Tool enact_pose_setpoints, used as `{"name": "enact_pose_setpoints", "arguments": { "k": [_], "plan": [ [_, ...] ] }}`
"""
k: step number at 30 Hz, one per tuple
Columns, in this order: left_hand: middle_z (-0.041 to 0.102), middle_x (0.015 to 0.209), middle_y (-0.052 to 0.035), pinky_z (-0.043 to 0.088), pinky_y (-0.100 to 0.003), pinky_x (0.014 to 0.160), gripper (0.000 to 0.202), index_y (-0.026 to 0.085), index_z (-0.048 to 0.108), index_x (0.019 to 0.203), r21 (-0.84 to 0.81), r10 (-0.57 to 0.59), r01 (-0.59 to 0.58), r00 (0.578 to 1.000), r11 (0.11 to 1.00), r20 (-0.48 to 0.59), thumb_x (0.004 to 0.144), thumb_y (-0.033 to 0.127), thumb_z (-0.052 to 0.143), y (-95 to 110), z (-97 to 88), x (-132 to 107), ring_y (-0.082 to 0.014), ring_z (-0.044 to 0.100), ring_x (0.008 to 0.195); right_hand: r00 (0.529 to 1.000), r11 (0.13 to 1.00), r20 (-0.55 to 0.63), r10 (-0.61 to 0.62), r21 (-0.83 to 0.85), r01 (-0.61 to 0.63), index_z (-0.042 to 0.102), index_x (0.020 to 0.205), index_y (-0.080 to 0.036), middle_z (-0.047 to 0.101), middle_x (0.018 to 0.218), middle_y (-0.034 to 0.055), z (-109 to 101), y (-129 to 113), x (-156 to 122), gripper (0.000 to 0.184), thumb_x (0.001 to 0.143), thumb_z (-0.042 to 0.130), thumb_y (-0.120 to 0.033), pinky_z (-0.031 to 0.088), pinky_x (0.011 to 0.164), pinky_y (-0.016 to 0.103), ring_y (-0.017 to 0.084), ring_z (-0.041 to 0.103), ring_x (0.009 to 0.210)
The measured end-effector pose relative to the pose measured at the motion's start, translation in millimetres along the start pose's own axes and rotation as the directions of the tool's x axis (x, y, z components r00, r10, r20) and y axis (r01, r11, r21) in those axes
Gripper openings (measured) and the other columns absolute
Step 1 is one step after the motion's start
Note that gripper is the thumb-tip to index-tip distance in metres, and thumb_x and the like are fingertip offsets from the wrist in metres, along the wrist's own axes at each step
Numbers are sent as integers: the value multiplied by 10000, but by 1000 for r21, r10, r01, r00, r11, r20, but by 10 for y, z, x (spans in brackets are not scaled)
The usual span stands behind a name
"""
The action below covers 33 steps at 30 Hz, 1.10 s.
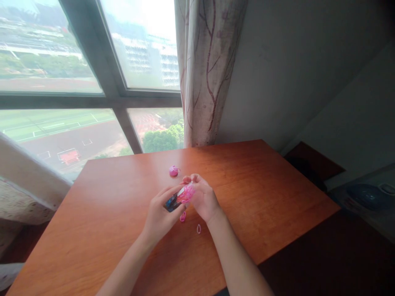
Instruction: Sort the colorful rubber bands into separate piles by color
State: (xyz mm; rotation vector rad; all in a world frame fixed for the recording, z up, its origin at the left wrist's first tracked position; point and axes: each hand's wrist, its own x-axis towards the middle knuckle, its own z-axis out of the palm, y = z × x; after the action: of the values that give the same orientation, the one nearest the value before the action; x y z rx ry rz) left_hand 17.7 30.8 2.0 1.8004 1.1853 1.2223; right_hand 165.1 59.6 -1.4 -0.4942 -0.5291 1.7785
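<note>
A small see-through container [174,200] with dark, blue and orange-red parts is held tilted above the table. My left hand [161,212] is closed round its side, thumb below and fingers on top. Bright pink loops [188,192] crowd its right end. There my right hand [205,199] is curled with fingers bent together; whatever they pinch is too small to make out. Beyond the hands lies a round pink piece [173,171] like a cap, with a thin loop by it. Pink loops [183,216] lie below the container, and a single pale pink loop [198,229] lies nearer me.
All this is over a brown wooden table [123,230]. A window [148,131] and a patterned curtain [205,74] stand behind its far edge. Right of the table, a large blue bottle [365,195] shows dimly in shadow.
</note>
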Motion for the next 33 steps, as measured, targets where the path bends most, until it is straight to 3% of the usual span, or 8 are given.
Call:
{"name": "enact_pose_setpoints", "arguments": {
  "k": [6, 10, 14, 17, 21, 27, 29, 33],
  "plan": [
    [678, 1016, -38, 505, -246, 774, 353, 212, 679, 1144, 25, 12, -12, 1000, 1000, -12, 791, 205, 697, -4, -7, 10, -171, 640, 899, 1000, 998, -4, -17, -64, 17, 551, 774, -208, 621, 920, -8, -19, -17, 15, 248, 647, 764, -188, 478, 733, 253, 133, 576, 771],
    [672, 966, -25, 496, -228, 724, 328, 207, 680, 1116, 45, 7, -5, 999, 999, -34, 788, 206, 696, -18, -24, 19, -152, 631, 831, 994, 975, -83, -65, -218, 45, 564, 733, -195, 568, 771, -37, -54, -50, 32, 270, 659, 815, -262, 436, 677, 209, 97, 526, 688],
    [668, 955, -28, 496, -230, 708, 326, 204, 683, 1111, 83, 2, 1, 999, 997, -32, 785, 216, 692, -55, -39, 22, -156, 634, 811, 989, 909, -122, -87, -415, 29, 615, 709, -174, 534, 650, -55, -101, -100, 39, 276, 661, 832, -336, 331, 543, 191, 66, 410, 553],
    [660, 955, -28, 498, -233, 711, 337, 206, 675, 1128, 112, -2, 3, 1000, 994, -11, 791, 215, 684, -86, -43, 21, -153, 634, 800, 982, 841, -116, -152, -537, 67, 657, 700, -166, 571, 638, -41, -116, -131, 41, 273, 661, 826, -376, 319, 533, 205, 73, 417, 549],
    [654, 965, -30, 499, -241, 726, 340, 209, 666, 1142, 135, -6, 7, 1000, 991, -5, 804, 234, 679, -114, -41, 20, -153, 630, 805, 967, 713, -63, -247, -688, 137, 698, 724, -170, 636, 692, -3, -124, -149, 42, 240, 734, 760, -401, 407, 617, 242, 122, 529, 634],
    [668, 959, -36, 496, -253, 722, 342, 205, 666, 1144, 148, -23, 26, 1000, 989, -19, 809, 275, 678, -132, -40, 28, -164, 631, 815, 911, 328, 153, -383, -899, 289, 728, 758, -195, 615, 744, 6, -136, -174, 16, 233, 878, 598, -347, 432, 678, 253, 147, 565, 725],
    [677, 973, -42, 499, -261, 732, 347, 204, 665, 1148, 153, -33, 37, 999, 987, -27, 811, 286, 673, -134, -47, 32, -173, 637, 830, 913, 319, 192, -361, -894, 314, 736, 788, -200, 625, 775, 9, -146, -183, 14, 222, 886, 575, -317, 442, 704, 252, 149, 577, 755],
    [689, 1004, -57, 508, -281, 766, 361, 197, 665, 1154, 172, -41, 45, 999, 984, -23, 811, 308, 668, -132, -73, 42, -190, 649, 864, 950, 473, 145, -276, -840, 266, 755, 882, -202, 691, 878, 26, -183, -210, 16, 176, 853, 605, -289, 464, 779, 275, 170, 620, 838]
  ]
}}
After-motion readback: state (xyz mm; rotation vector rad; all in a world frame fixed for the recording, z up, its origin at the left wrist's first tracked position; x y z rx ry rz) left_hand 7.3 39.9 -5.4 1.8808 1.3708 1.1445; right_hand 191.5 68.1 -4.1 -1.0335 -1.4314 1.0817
